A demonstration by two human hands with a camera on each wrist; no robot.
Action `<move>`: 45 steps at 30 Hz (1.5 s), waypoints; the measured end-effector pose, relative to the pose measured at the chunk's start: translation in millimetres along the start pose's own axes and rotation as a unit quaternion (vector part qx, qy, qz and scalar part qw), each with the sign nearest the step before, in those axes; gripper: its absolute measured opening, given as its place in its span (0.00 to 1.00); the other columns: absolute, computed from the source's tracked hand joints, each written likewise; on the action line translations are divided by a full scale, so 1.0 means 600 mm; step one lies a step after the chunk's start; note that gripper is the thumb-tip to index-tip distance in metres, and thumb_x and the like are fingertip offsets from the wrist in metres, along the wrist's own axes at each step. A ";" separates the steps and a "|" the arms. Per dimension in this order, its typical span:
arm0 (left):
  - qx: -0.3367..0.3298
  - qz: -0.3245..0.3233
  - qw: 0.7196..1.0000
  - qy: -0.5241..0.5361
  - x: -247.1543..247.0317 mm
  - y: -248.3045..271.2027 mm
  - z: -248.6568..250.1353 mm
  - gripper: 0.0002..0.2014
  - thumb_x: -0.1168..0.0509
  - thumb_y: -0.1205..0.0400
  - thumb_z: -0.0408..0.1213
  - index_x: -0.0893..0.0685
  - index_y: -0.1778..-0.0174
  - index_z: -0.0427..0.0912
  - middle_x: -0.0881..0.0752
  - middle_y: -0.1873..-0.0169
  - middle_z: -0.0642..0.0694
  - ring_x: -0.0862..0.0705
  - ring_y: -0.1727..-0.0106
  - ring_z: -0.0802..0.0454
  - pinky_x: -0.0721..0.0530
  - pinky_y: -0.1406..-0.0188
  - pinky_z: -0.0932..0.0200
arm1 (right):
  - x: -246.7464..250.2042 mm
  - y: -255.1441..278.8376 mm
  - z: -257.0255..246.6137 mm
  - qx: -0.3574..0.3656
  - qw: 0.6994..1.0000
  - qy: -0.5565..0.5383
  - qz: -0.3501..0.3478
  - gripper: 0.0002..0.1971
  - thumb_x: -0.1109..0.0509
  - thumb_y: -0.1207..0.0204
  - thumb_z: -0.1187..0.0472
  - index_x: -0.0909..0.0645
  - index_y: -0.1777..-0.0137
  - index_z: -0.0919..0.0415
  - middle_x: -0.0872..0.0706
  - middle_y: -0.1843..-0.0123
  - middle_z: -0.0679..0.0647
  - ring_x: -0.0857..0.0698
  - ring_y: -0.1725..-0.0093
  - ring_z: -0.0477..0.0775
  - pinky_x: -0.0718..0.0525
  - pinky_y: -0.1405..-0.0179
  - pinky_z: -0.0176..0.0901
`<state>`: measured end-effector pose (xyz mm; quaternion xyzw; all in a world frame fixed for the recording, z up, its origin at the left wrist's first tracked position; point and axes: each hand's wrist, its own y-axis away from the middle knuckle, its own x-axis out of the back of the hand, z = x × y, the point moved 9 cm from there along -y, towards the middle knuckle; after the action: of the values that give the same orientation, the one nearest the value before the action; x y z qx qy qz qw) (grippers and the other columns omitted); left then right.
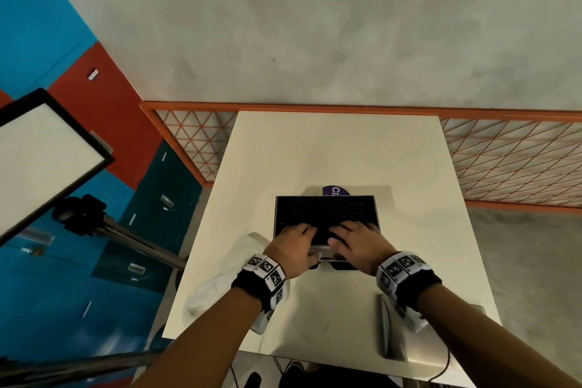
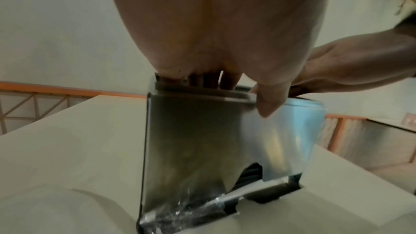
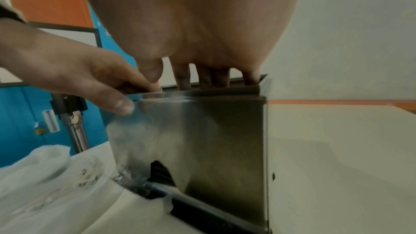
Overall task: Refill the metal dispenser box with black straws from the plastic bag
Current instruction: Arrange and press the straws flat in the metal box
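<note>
At frame centre, the left hand (image 1: 294, 246) and right hand (image 1: 359, 244) reached fingers spread into the open-topped shiny metal dispenser box (image 1: 326, 220), pressing black straws (image 1: 324, 211); crumpled clear plastic bag (image 1: 220, 280) lower left.

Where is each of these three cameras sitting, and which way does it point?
Head: worn on the head, looking down at the table; both forearms, left hand, right hand show.
Left wrist: beneath the left hand, facing the metal dispenser box.
Right wrist: beneath the right hand, facing the box; plastic bag beside.
All share the box.
</note>
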<state>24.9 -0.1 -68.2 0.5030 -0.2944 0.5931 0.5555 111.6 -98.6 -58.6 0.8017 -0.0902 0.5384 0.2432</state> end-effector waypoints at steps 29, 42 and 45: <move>0.242 0.055 0.969 0.022 0.094 0.024 -0.083 0.12 0.47 0.12 0.36 0.28 0.37 0.35 0.14 0.44 0.36 0.14 0.44 0.30 0.19 0.49 0.43 | 0.110 0.046 0.140 -0.251 0.965 -0.020 0.068 0.09 0.45 0.17 0.60 0.28 0.45 0.64 0.14 0.46 0.66 0.16 0.47 0.71 0.26 0.59 0.51; 0.293 0.108 0.939 0.144 0.054 0.076 -0.110 0.08 0.45 0.13 0.31 0.28 0.40 0.34 0.13 0.48 0.32 0.13 0.47 0.29 0.21 0.55 0.46 | 0.173 0.023 0.064 -0.179 0.976 0.088 0.085 0.08 0.44 0.16 0.60 0.27 0.45 0.62 0.13 0.51 0.60 0.14 0.49 0.67 0.25 0.61 0.49; 0.268 0.109 0.950 0.115 0.051 0.064 -0.108 0.07 0.46 0.13 0.31 0.29 0.40 0.35 0.12 0.50 0.33 0.13 0.50 0.29 0.20 0.57 0.44 | 0.134 0.024 0.099 -0.210 0.975 0.017 0.075 0.06 0.45 0.16 0.58 0.30 0.50 0.59 0.14 0.50 0.63 0.15 0.50 0.69 0.25 0.60 0.50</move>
<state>-25.5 61.8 -52.3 0.5263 -0.1118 0.7610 0.3623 187.1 -130.3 0.8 0.7146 -0.2570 0.5375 0.3666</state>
